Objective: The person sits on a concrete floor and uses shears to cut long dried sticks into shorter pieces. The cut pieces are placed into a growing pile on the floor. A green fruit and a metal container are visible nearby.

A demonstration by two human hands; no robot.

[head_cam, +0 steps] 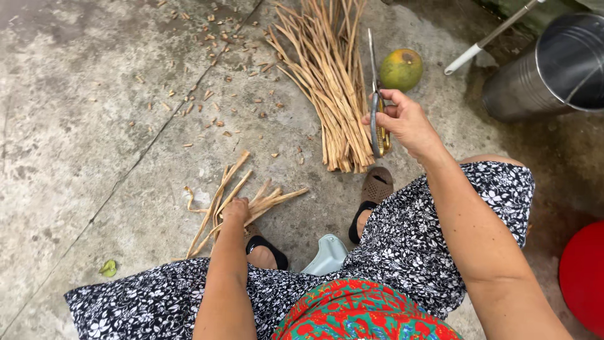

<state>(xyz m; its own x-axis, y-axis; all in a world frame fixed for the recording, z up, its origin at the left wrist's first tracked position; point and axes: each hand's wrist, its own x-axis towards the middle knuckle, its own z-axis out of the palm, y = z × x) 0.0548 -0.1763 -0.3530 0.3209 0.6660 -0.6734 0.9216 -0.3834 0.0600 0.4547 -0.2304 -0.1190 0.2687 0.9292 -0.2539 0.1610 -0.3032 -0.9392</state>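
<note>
The left hand (235, 210) closed its fingers on a few dry stalks (242, 196) fanning ahead along the floor, while the right hand (406, 123) gripped upright scissors (376, 113) just right of the big stalk bundle (330, 82).

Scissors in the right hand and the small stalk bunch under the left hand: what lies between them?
In the head view, between the scissors and the small stalk bunch lies the large stalk pile's cut end, then bare concrete floor with a few chips.
</note>
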